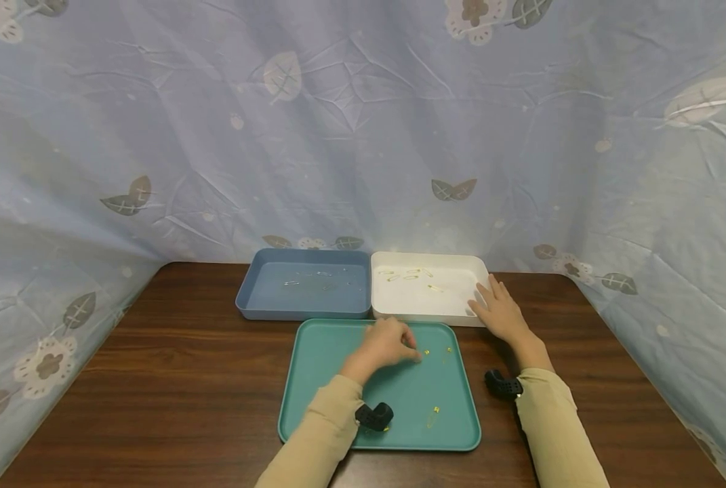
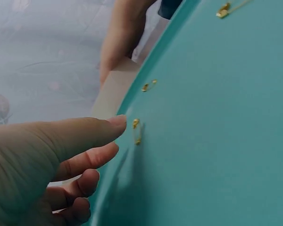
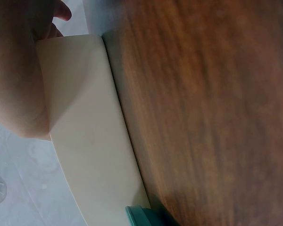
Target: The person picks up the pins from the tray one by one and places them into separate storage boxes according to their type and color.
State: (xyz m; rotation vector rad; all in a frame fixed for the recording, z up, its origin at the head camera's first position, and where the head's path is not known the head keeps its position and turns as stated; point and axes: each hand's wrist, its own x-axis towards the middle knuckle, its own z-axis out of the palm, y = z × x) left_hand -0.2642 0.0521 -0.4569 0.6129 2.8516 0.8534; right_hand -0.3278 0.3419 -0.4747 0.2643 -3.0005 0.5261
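Note:
My left hand (image 1: 387, 344) is over the teal tray (image 1: 375, 440). Its thumb and loosely bent fingers point toward a gold safety pin (image 2: 137, 132) on the tray, with nothing between them. Close to that pin lies another gold safety pin (image 2: 149, 85), near the tray's far edge. A further gold safety pin (image 1: 433, 416) lies toward the tray's front right. My right hand (image 1: 501, 313) rests, fingers spread, at the right rim of the white tray (image 1: 454, 305); in the right wrist view its palm is against the white wall.
Several gold safety pins (image 1: 411, 277) lie in the white tray. Left of it, a blue tray (image 1: 304, 314) holds several silver-coloured safety pins (image 1: 292, 282). Both stand behind the teal tray on a dark wooden table (image 1: 186, 379). A patterned curtain (image 1: 350, 135) surrounds the table.

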